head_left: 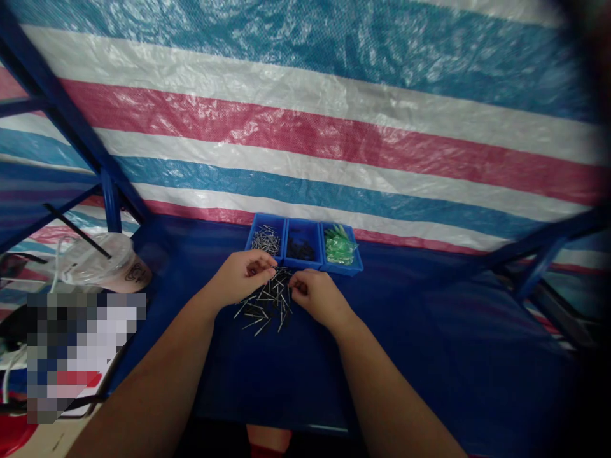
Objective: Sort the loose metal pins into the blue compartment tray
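Two bare forearms, left (153,375) and right (386,388), enter from the lower edge and reach forward over a worktop (429,343) covered in dark blue sheeting. Left hand (241,277): fingers closed in a pinch, apparently on a thin metal pin (273,271). Right hand (317,296): fingers curled inward at the pile; whether they hold anything cannot be told. Loose metal pins (265,305): one scattered heap on the worktop, directly below and between the hands, its upper edge partly hidden by the fingers. Three blue plastic bins stand in a row just beyond the hands, the nearest thing past them. Left bin (260,224): a bundle of similar metal pins (265,240). Middle bin (301,224): small dark parts (300,249), too small to identify. Right bin (346,267): green parts (340,247), also unclear in form. Far to the left of the left hand: a translucent plastic cup (98,261) lying on its side with a black straw (76,230), a white cable (57,254) near it, and a pixelated, unreadable patch (86,356) below them. Beyond the bins: a striped blue, white and red tarpaulin (305,127), held on a blue metal frame (62,108) running along the left.
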A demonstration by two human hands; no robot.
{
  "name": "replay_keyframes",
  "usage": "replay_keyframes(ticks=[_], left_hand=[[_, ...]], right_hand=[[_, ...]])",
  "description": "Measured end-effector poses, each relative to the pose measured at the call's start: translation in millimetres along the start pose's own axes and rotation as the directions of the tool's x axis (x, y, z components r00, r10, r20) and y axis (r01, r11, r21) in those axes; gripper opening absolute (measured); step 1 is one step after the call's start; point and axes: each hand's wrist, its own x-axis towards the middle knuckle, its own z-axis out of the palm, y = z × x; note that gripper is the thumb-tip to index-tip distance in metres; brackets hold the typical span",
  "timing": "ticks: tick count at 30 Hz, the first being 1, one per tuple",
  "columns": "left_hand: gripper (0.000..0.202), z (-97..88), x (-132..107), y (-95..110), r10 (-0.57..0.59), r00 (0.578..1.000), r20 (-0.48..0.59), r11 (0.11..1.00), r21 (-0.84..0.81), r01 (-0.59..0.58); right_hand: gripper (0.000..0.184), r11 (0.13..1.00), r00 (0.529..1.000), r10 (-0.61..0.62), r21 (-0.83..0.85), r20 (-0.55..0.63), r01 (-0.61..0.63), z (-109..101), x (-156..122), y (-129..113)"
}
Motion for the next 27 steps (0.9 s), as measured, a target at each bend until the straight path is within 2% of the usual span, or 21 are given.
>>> replay_keyframes(ticks=[4,8,10,13,16,21,24,27], left_hand=[[0.026,5.5,-2,2,0.049,0.992,0.118,0.969,0.234,-0.075],[0.028,8.7,-1,9,0.148,0.974,0.174,0.928,0.317,-0.198],[0.025,9.5,-1,11,0.163,0.972,0.169,0.923,0.322,-0.211],[0.021,8.3,1,8,0.126,0.988,0.093,0.92,0.362,-0.151],[0.015,3.2,1,1,0.055,0.996,0.066,0.886,0.457,-0.079],[0.018,-3.9,-2,-6,-0.046,0.99,0.135,0.813,0.58,-0.041],[0.022,-3.3,-4,-7,-0.076,0.984,0.164,0.81,0.586,-0.035],[0.021,-2.1,-4,-10,-0.082,0.983,0.165,0.823,0.567,-0.026]], right_hand=[[0.012,0.974,0.996,-0.037,0.22,-0.083,0.054,-4,-2,-2],[0.005,0.881,0.987,-0.099,0.45,-0.127,0.146,-3,-3,-6],[0.005,0.839,0.984,-0.106,0.518,-0.144,0.166,-3,-4,-7],[0.007,0.804,0.977,-0.064,0.569,-0.203,0.171,-3,-4,-5],[0.009,0.822,0.954,-0.009,0.541,-0.3,0.178,-4,-3,-2],[0.004,0.917,0.921,-0.023,0.358,-0.389,0.174,-8,-3,0],[0.006,0.953,0.863,-0.026,0.249,-0.505,0.175,-11,-2,-1],[0.016,0.97,0.822,0.041,0.219,-0.568,0.103,-10,0,1]])
